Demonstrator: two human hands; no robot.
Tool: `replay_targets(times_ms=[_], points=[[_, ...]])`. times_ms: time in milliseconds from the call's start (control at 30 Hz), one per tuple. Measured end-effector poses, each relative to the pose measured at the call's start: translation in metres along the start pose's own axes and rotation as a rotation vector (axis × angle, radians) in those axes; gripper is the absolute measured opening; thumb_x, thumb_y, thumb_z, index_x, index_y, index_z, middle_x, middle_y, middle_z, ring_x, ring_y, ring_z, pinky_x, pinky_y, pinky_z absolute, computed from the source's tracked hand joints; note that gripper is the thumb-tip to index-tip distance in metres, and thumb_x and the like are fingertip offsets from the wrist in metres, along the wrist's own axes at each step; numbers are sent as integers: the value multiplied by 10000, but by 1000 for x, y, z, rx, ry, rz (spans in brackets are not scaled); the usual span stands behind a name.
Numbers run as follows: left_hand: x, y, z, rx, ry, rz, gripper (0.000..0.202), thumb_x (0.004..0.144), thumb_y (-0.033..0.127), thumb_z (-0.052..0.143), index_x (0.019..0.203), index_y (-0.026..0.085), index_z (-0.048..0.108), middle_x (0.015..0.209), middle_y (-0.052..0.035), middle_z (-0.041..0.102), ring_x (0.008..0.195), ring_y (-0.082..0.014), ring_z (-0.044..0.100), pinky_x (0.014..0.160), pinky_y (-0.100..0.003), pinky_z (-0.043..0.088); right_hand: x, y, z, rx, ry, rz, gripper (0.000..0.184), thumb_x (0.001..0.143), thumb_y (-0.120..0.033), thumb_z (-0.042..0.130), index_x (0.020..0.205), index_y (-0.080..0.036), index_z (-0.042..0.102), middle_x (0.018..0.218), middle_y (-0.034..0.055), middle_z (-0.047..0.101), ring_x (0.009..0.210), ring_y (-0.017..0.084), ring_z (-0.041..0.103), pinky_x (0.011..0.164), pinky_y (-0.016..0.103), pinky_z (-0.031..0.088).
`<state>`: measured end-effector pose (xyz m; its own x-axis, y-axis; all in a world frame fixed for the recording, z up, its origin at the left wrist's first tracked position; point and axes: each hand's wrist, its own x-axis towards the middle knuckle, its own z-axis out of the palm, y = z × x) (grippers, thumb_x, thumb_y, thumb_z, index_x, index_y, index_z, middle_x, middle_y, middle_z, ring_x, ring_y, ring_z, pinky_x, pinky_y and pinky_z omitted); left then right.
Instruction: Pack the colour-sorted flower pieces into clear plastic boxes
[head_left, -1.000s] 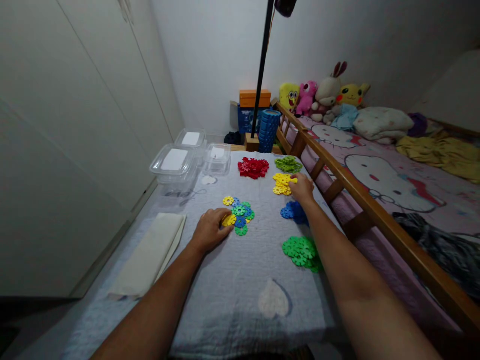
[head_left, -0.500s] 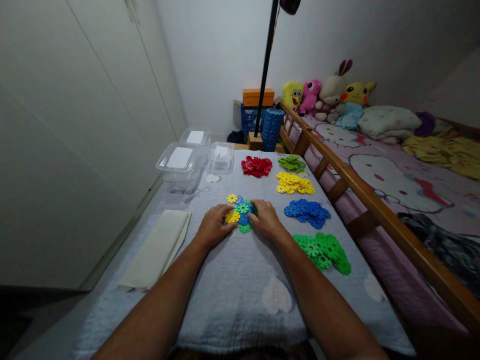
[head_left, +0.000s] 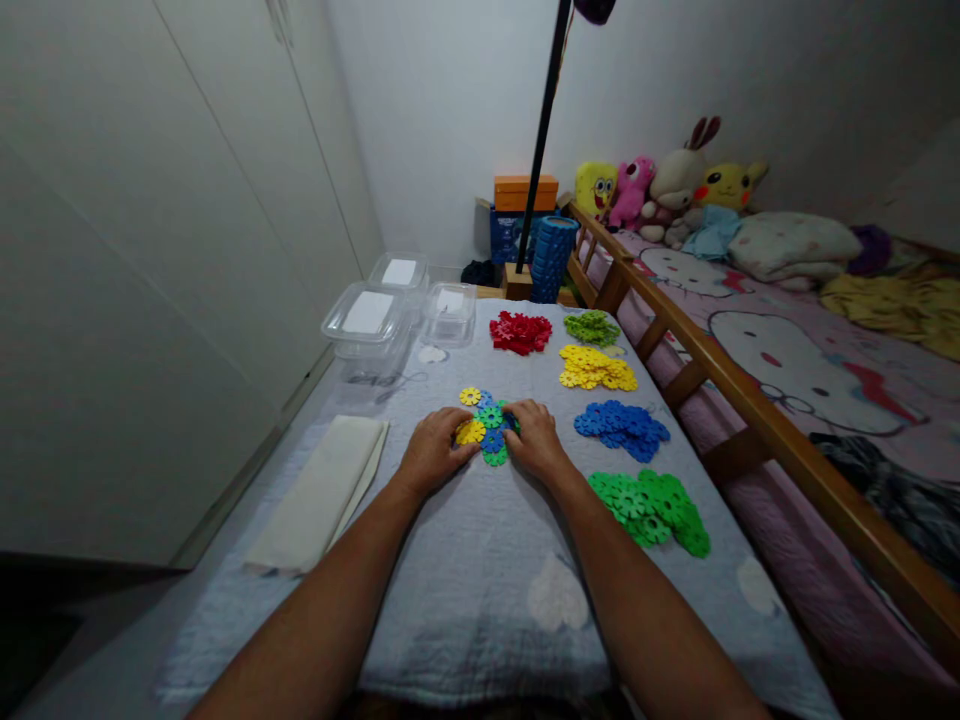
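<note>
At frame centre the left hand [head_left: 435,455] and right hand [head_left: 537,442] grasp the disc cluster [head_left: 487,420] from either side; it lies flat on the quilt [head_left: 480,560]; a green pile [head_left: 651,500] sits lower right.

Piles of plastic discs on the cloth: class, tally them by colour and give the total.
Red pile: 1
Light green pile: 1
Yellow pile: 1
Blue pile: 1
Dark green pile: 1
Mixed pile: 1
Total: 6

Clear lidded boxes [head_left: 369,322] stand beyond a folded cloth [head_left: 321,492]; plush toys [head_left: 667,185] line the bed [head_left: 787,350].
</note>
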<state>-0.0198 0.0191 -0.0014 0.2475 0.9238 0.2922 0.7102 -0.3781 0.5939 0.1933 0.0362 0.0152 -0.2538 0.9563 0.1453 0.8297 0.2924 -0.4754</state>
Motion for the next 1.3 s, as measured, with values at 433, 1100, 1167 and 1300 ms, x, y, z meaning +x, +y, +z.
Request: replay_targets(times_ms=[433,1100,1167,1300], points=[[0,-1,0,7,6,-5,421,799,331,759,1196,216,681,1210,-97,727,1112,-293,666,1006,-455,516,6,-1,16,6,-5,-114,463,953,-173,523,1391,-278,636,1441,50,653,1308,304,472,1122,483,355],[-1,0,3,60,29,-7,469,782,339,796,1223,231,677,1216,-91,726,1106,-289,671,990,-448,518,2,-4,10,-27,89,-67,300,924,-236,604,1202,-234,715,1168,115,665,1163,296,521,1042,438,407],[-1,0,3,57,30,-2,465,785,338,794,1222,234,675,1216,-89,725,1106,-287,670,987,-446,519,3,-4,11,-18,94,-55,262,914,-230,611,1147,-248,729,1154,107,661,1160,293,524,1037,434,413],[-1,1,2,71,24,-5,466,783,343,798,1219,229,675,1222,-91,723,1114,-294,667,992,-447,515,3,-4,12,-10,104,-40,364,905,-240,618,1262,-217,687,1309,126,632,1248,303,492,1087,440,390]])
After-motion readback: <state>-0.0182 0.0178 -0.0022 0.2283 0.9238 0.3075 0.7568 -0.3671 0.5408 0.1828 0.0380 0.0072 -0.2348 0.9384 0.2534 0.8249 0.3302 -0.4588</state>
